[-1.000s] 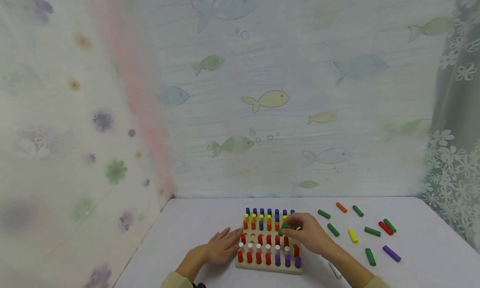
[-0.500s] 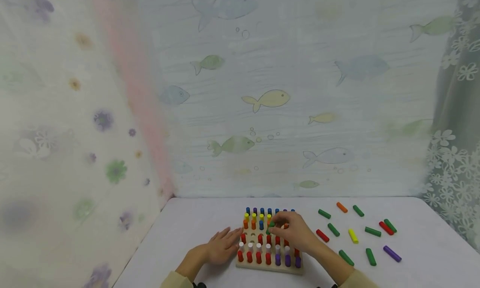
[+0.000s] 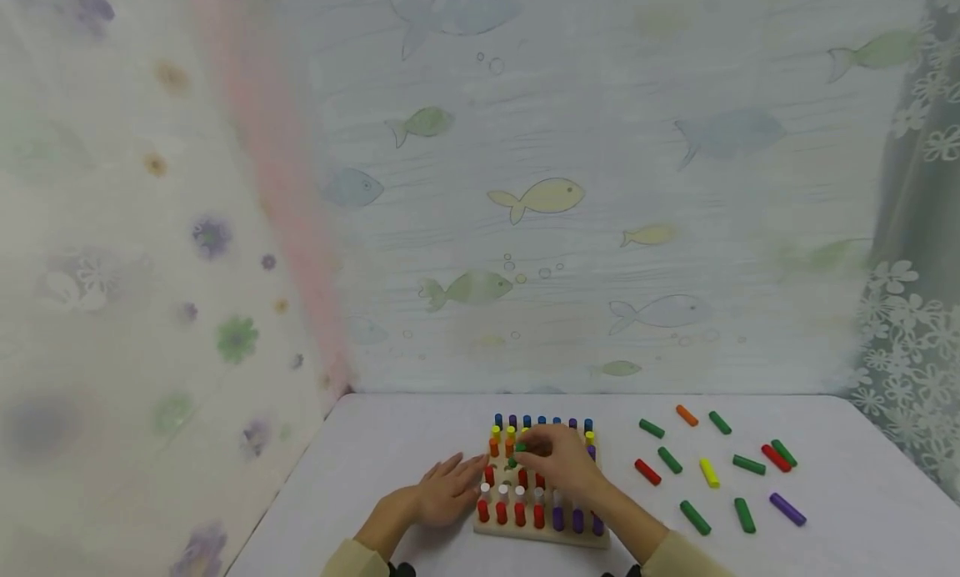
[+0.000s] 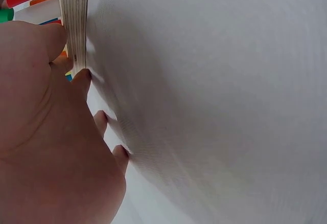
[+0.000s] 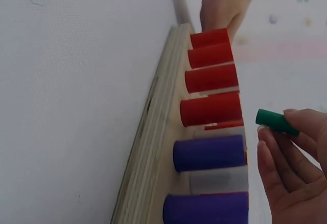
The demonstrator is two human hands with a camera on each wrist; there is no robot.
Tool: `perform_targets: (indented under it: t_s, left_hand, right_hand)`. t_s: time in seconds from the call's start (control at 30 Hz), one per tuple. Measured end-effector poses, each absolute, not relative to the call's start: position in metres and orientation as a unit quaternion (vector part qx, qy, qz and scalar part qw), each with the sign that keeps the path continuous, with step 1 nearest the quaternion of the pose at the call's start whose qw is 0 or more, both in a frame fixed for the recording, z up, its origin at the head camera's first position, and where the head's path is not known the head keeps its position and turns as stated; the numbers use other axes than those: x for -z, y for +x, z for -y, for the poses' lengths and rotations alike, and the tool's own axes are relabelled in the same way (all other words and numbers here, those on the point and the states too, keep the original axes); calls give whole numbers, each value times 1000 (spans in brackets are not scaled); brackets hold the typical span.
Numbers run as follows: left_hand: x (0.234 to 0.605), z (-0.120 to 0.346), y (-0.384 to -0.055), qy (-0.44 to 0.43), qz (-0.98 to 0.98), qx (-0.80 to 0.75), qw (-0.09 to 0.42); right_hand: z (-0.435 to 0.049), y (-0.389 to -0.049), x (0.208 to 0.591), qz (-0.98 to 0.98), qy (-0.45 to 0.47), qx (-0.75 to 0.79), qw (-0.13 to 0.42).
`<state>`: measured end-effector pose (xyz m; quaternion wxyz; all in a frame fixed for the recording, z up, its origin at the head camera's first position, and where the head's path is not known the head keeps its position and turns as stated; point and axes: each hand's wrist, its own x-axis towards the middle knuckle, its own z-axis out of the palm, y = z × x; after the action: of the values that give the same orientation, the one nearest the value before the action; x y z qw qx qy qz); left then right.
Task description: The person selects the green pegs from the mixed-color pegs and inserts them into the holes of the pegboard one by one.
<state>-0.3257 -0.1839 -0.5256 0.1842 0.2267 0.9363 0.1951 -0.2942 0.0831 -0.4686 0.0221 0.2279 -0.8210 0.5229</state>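
A wooden pegboard (image 3: 542, 538) stands on the white table with rows of upright coloured pegs, and a few bare holes show in a middle row. My right hand (image 3: 564, 467) is above the board's left half, pinching a green peg (image 5: 276, 121) between thumb and fingers. In the right wrist view that peg is held tilted, clear of the pegs in the near rows. My left hand (image 3: 450, 489) lies flat with straight fingers beside the board, fingertips at its left edge. In the left wrist view the thumb side touches the board's side (image 4: 75, 24). My right hand hides several pegs behind it.
Loose pegs lie scattered on the table to the board's right, among them a red peg (image 3: 647, 472), a yellow peg (image 3: 709, 473), an orange peg (image 3: 687, 415), a purple peg (image 3: 787, 509) and several green ones. Patterned curtains rise behind the table and at its sides.
My right hand has moved left across the board with the green peg. Its forearm has uncovered a red and a green peg on the table. My left hand has stayed in place.
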Motion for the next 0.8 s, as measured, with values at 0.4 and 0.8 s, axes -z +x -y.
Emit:
perform_targets:
  t_s: [0.4,0.8]
  left_hand:
    - [514,181,-320,236,-934,-186,194]
    - [525,185,-325,252,-933,-188,174]
  right_hand:
    - [-61,-300,477,831,224,-508,28]
    - [-49,-308,483,842,231,-485,39]
